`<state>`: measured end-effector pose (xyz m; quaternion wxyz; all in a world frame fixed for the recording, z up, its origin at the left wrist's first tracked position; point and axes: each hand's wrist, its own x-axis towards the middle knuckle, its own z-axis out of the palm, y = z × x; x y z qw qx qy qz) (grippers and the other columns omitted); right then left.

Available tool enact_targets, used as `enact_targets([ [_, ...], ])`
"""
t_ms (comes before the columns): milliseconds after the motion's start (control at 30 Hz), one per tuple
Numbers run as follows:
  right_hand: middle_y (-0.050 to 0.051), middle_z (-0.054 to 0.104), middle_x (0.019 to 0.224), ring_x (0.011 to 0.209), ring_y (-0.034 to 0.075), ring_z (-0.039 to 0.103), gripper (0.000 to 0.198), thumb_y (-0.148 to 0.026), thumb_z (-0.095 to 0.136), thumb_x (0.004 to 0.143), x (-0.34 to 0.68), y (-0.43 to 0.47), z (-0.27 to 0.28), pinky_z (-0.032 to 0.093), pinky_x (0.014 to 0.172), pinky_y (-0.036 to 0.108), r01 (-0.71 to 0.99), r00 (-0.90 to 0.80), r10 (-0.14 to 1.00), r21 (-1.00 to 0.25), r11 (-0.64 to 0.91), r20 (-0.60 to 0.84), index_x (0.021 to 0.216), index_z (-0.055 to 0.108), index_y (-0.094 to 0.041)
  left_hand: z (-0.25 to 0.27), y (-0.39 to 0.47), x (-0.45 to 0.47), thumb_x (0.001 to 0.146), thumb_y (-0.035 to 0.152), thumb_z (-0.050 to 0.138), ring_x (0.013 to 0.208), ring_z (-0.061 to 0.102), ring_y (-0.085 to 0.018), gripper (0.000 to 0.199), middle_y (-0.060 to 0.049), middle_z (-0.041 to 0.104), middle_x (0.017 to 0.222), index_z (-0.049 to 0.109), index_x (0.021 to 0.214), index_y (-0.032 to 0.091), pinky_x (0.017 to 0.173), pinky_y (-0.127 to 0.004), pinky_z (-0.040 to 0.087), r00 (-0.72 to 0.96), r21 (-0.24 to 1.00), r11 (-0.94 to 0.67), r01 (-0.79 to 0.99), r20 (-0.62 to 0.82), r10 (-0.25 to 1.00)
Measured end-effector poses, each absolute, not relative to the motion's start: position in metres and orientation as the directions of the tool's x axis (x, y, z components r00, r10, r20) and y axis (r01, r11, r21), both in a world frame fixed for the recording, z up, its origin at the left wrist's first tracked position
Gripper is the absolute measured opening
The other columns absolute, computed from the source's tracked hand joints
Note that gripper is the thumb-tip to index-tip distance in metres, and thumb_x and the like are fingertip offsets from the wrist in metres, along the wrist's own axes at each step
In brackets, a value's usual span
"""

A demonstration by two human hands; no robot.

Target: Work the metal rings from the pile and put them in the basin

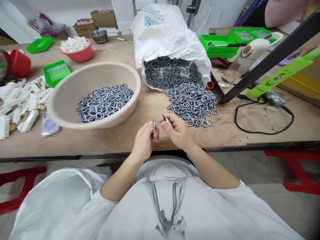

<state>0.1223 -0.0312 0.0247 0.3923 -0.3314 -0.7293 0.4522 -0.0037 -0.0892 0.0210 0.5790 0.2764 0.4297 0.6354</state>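
Between the fingertips of my left hand (pixel 145 138) is a grey ring (pixel 153 125), held above the table's front part. Just beside it, my right hand (pixel 177 131) is closed around a slim pointed tool (pixel 168 121); its dark tip sticks out and most of its pale body is hidden by the fingers. Behind my right hand, a loose pile of grey rings (pixel 191 101) spills from a white sack (pixel 170 36) lying on its side. To the left of my hands, a beige basin (pixel 56 103) holds many similar rings.
White plastic pieces (pixel 27 100) lie heaped at the left, near a red bowl (pixel 80 56) of white parts. A slanted black bar (pixel 265 61), a clear bottle (pixel 240 65) and a black cable (pixel 236 121) occupy the right. A white bag (pixel 57 200) stands below the table edge.
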Motion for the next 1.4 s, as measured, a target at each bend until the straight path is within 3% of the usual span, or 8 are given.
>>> enact_targets([
  [133, 0.002, 0.058, 0.068, 0.065, 0.014, 0.049, 0.046, -0.053, 0.040, 0.098, 0.128, -0.039, 0.030, 0.032, 0.062, 0.027, 0.310, -0.614, 0.720, -0.741, 0.596, 0.323, 0.071, 0.057, -0.020, 0.025, -0.088, -0.004, 0.076, 0.052, 0.072, 0.049, 0.038, -0.006, 0.045, 0.005, 0.041, 0.056, 0.046, 0.064, 0.018, 0.047, -0.020, 0.035, -0.225, 0.839, 0.059, -0.541, -0.212, 0.951],
  [333, 0.002, 0.057, 0.068, 0.064, 0.014, 0.047, 0.044, -0.049, 0.039, 0.099, 0.126, -0.042, 0.031, 0.028, 0.062, 0.028, 0.401, -0.658, 0.674, -0.602, 0.691, 0.335, 0.069, 0.054, -0.020, 0.026, -0.090, -0.001, 0.068, 0.049, 0.079, 0.048, 0.038, -0.005, 0.044, 0.007, 0.043, 0.057, 0.048, 0.066, 0.018, 0.044, -0.017, 0.035, -0.246, 0.815, 0.077, -0.575, -0.262, 0.933],
  [633, 0.002, 0.061, 0.067, 0.063, 0.013, 0.051, 0.044, -0.048, 0.043, 0.098, 0.122, -0.044, 0.025, 0.028, 0.060, 0.026, 0.389, -0.670, 0.702, -0.690, 0.610, 0.243, 0.068, 0.057, -0.019, 0.020, -0.091, -0.004, 0.069, 0.048, 0.078, 0.048, 0.038, -0.006, 0.043, 0.007, 0.041, 0.056, 0.047, 0.068, 0.018, 0.047, -0.018, 0.038, -0.189, 0.801, 0.125, -0.585, -0.285, 0.940],
  [767, 0.001, 0.058, 0.062, 0.059, 0.013, 0.049, 0.048, -0.052, 0.040, 0.098, 0.124, -0.026, 0.015, 0.026, 0.058, 0.026, 0.507, -0.497, 0.836, -0.705, 0.496, 0.230, 0.067, 0.055, -0.020, 0.015, -0.095, -0.004, 0.078, 0.048, 0.071, 0.047, 0.037, -0.006, 0.042, 0.007, 0.038, 0.052, 0.045, 0.064, 0.018, 0.050, -0.020, 0.040, -0.101, 0.826, 0.125, -0.549, -0.214, 0.972],
  [900, 0.003, 0.062, 0.067, 0.063, 0.017, 0.053, 0.048, -0.055, 0.039, 0.098, 0.138, 0.009, 0.014, 0.025, 0.058, 0.027, 0.791, -0.264, 0.934, -0.501, 0.352, 0.239, 0.075, 0.063, -0.020, 0.011, -0.095, -0.009, 0.082, 0.047, 0.068, 0.049, 0.041, -0.006, 0.041, 0.005, 0.043, 0.054, 0.048, 0.063, 0.017, 0.053, -0.020, 0.043, -0.073, 0.840, 0.101, -0.533, -0.164, 0.984],
  [1133, 0.010, 0.071, 0.102, 0.085, 0.024, 0.064, 0.022, -0.037, 0.057, 0.091, 0.132, 0.037, 0.017, 0.034, 0.064, 0.028, 0.899, -0.406, 0.909, -0.139, 0.416, 0.095, 0.098, 0.070, -0.020, 0.002, -0.079, -0.030, 0.067, 0.042, 0.084, 0.063, 0.062, -0.007, 0.038, -0.005, 0.072, 0.082, 0.070, 0.086, 0.012, 0.066, -0.019, 0.053, -0.172, 0.848, 0.081, -0.524, -0.199, 0.965],
  [1267, 0.009, 0.069, 0.098, 0.084, 0.022, 0.062, 0.022, -0.034, 0.054, 0.093, 0.132, 0.042, 0.015, 0.034, 0.065, 0.029, 0.867, -0.364, 0.916, -0.298, 0.400, 0.171, 0.091, 0.072, -0.020, 0.000, -0.076, -0.037, 0.069, 0.027, 0.082, 0.067, 0.067, -0.009, 0.034, -0.008, 0.075, 0.087, 0.072, 0.097, 0.010, 0.071, -0.022, 0.056, -0.169, 0.812, 0.131, -0.568, -0.272, 0.947],
  [1400, 0.002, 0.063, 0.073, 0.068, 0.016, 0.055, 0.024, -0.035, 0.058, 0.089, 0.134, 0.034, 0.011, 0.035, 0.062, 0.027, 0.546, -0.397, 0.900, -0.741, 0.390, 0.180, 0.077, 0.068, -0.016, 0.004, -0.073, -0.035, 0.077, 0.025, 0.071, 0.070, 0.068, -0.013, 0.023, -0.006, 0.073, 0.085, 0.069, 0.095, 0.011, 0.069, -0.026, 0.058, -0.017, 0.709, 0.245, -0.662, -0.340, 0.940],
])
